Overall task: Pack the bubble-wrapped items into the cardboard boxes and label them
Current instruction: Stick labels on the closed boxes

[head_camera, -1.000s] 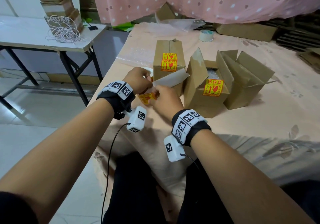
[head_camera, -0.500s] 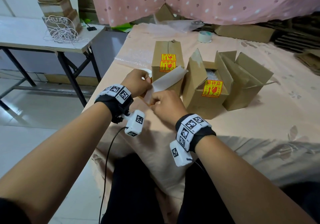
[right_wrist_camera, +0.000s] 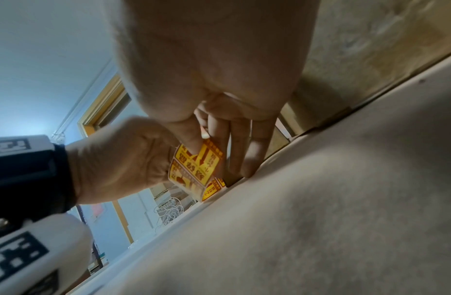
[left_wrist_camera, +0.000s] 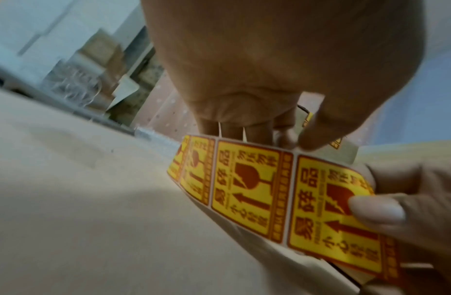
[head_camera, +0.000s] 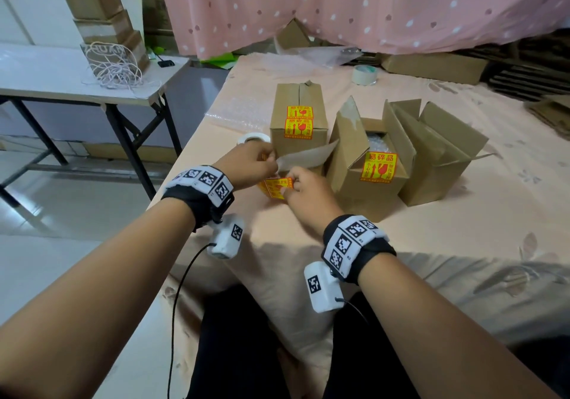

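At frame centre our left hand (head_camera: 249, 164) pinches the backing strip (head_camera: 305, 156) and our right hand (head_camera: 305, 193) pinches the label roll (left_wrist_camera: 282, 191) before 3 boxes (head_camera: 370, 164), where a skewed pull could tear or crease the sticker.

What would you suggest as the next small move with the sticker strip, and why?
Probably peel one yellow sticker free. The right hand pinches the sticker strip, the left hand holds the bare backing paper, and the rightmost open box shows no label.
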Tool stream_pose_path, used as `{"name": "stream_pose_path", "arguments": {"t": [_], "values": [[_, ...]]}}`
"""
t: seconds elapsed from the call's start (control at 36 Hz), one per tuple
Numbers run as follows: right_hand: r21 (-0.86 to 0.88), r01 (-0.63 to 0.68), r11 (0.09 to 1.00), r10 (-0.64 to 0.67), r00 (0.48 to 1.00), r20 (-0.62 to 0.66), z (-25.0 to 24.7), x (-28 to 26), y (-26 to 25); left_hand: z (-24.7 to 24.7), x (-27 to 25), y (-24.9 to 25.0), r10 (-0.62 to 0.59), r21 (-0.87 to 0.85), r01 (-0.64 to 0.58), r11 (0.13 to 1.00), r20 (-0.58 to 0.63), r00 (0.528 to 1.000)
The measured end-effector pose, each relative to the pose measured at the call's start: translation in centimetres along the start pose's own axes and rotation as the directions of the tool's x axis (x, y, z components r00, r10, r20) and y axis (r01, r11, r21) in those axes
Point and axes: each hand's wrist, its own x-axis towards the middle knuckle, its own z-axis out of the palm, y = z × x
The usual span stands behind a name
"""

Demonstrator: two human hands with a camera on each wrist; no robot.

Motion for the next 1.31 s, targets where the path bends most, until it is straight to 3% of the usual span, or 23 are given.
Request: {"name": "stream_pose_path", "arguments": {"t": [0.11, 0.28, 0.44, 0.69, 0.94, 1.08, 1.22, 1.31], "values": [[0.015, -0.017, 1.000, 0.018, 0.998, -0.065, -0.2, 0.0, 0.3, -0.7, -0.3, 0.5, 0.052, 0.100, -0.065, 0.993, 0.133, 0.990], [0.064, -0.025, 0.998, 0.031, 0.995, -0.098, -0.4, 0.1, 0.0, -1.0, -0.3, -0.6, 0.087, 0.144, -0.112, 0.983, 0.175, 0.981], [-0.024, -0.021, 0.999, 0.017, 0.992, -0.129, -0.1, 0.3, 0.0, -0.8, -0.2, -1.1, 0.027, 0.104, -0.047, 0.994, 0.187, 0.982], [-0.007, -0.038, 0.999, 0.036, 0.985, -0.170, -0.1, -0.1, -0.2, -0.8, -0.4, -1.2, -0.049, -0.002, 0.051, 0.999, 0.227, 0.973], [0.116, -0.020, 0.993, 0.041, 0.983, -0.178, 0.2, -0.1, -0.3, -0.8, 0.1, -2.0, -0.047, 0.059, 0.037, 0.998, 0.172, 0.984], [0.132, 0.051, 0.990, -0.022, 0.977, -0.211, -1.0, -0.5, -1.3, -0.5, 0.2, -2.2, -0.011, 0.158, -0.015, 0.987, 0.163, 0.987], [0.101, 0.187, 0.977, -0.150, 0.944, -0.294, -3.6, -1.0, -4.2, -0.6, 0.2, -0.7, 0.133, 0.219, -0.132, 0.967, 0.009, 0.991], [0.083, 0.319, 0.944, -0.258, 0.870, -0.420, -5.0, -1.9, -5.9, -0.7, 0.2, 0.6, 0.317, 0.253, -0.278, 0.927, -0.128, 0.940]]}}
